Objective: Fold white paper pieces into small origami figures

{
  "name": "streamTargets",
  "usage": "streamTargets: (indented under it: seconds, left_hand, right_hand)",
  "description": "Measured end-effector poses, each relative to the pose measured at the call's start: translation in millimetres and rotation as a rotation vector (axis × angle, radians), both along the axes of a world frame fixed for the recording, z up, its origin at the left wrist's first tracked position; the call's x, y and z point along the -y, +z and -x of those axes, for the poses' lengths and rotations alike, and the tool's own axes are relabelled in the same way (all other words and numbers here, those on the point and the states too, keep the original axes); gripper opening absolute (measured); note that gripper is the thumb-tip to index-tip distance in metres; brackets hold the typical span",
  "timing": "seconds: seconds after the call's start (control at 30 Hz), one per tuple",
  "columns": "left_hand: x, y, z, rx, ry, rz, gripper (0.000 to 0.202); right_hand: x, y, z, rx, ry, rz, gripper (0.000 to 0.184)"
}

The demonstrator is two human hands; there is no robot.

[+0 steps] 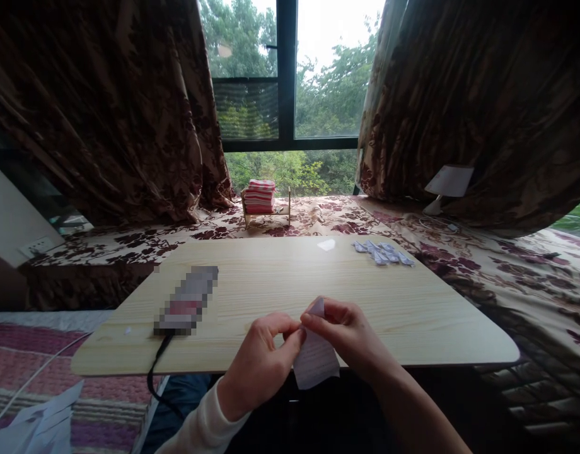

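A small slip of printed paper [317, 362] hangs between my two hands at the near edge of the table. My left hand [264, 359] pinches its upper left edge between thumb and forefinger. The fingers of my right hand [344, 331] close on the top of the same paper, where a bit of it sticks up folded or bent. At the far right of the table lies a cluster of several small folded white papers [382, 252]. A white paper piece or bright patch [326, 244] shows to the left of them; I cannot tell which.
On the table [271, 277], a blurred-out device [188, 299] lies at left with a black cable [152, 372]. Torn paper sheets [39, 422] rest on the striped bedding at lower left. Behind stand a small rack with folded red-and-white cloths [260, 197] and a white lamp [449, 181].
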State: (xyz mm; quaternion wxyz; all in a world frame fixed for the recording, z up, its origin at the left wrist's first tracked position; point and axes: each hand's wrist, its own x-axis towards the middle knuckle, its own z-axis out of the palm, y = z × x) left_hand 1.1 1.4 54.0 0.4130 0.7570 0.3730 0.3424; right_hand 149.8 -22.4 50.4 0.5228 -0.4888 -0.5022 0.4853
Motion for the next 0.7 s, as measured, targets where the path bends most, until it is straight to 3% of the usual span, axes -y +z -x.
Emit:
streamTargets:
  seconds: [0.13,0.23,0.37,0.53,0.7]
  left_hand:
    - [4,0.9,7,-0.044,0.013,0.019,0.023]
    - [10,-5.1,12,-0.051,0.027,0.072,0.024]
    - [14,-18.2,13,0.108,0.179,0.185,0.022]
    - [12,-19.4,0,0.243,0.198,0.247,0.022]
    - [5,-7.2,-4,0.203,0.152,0.190,0.028]
  right_hand:
    - [-13,-0.4,-9,-0.017,-0.089,-0.032,0.029]
    - [-26,-4.1,-34,-0.036,-0.270,-0.078,0.028]
    - [-20,-11.5,-45,-0.049,-0.430,-0.105,0.034]
    - [10,-16.6,-6,0.014,-0.128,-0.053,0.031]
    - [14,-12.6,0,0.028,-0.079,-0.066,0.027]
